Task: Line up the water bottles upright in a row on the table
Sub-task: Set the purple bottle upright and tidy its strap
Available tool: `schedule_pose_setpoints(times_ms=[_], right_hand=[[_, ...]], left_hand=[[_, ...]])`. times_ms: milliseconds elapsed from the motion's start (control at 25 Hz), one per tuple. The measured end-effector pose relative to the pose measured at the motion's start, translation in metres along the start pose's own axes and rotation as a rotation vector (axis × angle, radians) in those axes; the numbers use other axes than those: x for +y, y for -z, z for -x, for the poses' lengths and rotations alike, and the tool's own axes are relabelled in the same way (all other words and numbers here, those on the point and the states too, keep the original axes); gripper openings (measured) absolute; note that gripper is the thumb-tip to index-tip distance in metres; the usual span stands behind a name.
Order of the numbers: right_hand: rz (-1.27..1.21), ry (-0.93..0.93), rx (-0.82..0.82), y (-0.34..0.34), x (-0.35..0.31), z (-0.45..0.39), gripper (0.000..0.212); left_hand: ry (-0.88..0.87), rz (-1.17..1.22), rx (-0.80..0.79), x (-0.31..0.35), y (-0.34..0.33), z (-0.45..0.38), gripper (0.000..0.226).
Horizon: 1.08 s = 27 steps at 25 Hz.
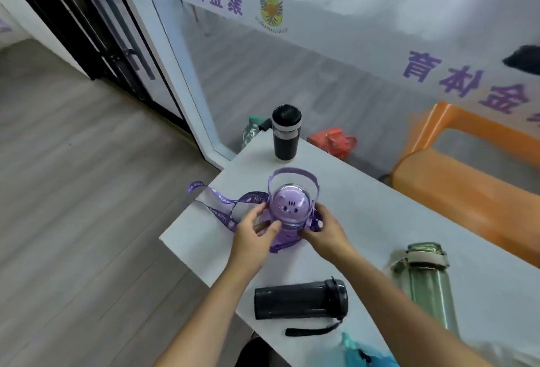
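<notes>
A purple bottle with a domed cartoon-face lid and a hoop handle stands upright near the white table's left end. My left hand grips its left side and my right hand its right side. Its purple strap trails off to the left over the table edge. Beyond it a black flask stands upright at the far corner. Close to me a dark bottle lies on its side with a wrist strap. A green clear bottle is at the right, partly behind my right forearm.
The table is narrow, with its left edge dropping to a grey wood floor. A glass partition with purple lettering runs behind it. An orange plastic chair and an orange bag sit past the far edge. A teal item lies at the near edge.
</notes>
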State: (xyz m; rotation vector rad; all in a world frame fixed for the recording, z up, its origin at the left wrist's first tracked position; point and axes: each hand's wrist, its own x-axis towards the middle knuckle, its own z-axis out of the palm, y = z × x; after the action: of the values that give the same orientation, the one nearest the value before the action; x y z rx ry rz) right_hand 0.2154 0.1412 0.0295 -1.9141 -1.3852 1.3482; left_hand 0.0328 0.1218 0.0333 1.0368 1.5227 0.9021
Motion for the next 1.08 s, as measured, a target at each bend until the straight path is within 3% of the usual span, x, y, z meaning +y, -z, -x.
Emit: schedule_pose_setpoints(times_ms=[240,400,560,680,800,1080], right_hand=[[-0.456,-0.306,0.133,0.016,-0.005,0.010,0.033],[-0.514,-0.424,0.274,0.010,-0.005,0.016,0.032],[-0.744,-0.381,0.291,0.009,-0.011,0.014,0.032],[-0.731,-0.321,0.351,0.029,-0.018,-0.007,0.025],[-0.711,-0.315,0.350,0.054,-0.027,-0.037,0.036],[-0.653,-0.280,0.351,0.087,-0.031,-0.077,0.033]], left_hand=[[0.134,0.039,-0.141,0.010,-0.001,-0.031,0.028],[0.172,-0.021,-0.311,0.017,0.000,-0.050,0.058],[0.129,-0.037,-0.427,0.024,-0.019,-0.064,0.062],[0.101,-0.031,-0.471,0.037,-0.041,-0.087,0.061],[0.091,-0.023,-0.474,0.054,-0.063,-0.118,0.054],[0.096,-0.049,-0.493,0.076,-0.091,-0.160,0.053]])
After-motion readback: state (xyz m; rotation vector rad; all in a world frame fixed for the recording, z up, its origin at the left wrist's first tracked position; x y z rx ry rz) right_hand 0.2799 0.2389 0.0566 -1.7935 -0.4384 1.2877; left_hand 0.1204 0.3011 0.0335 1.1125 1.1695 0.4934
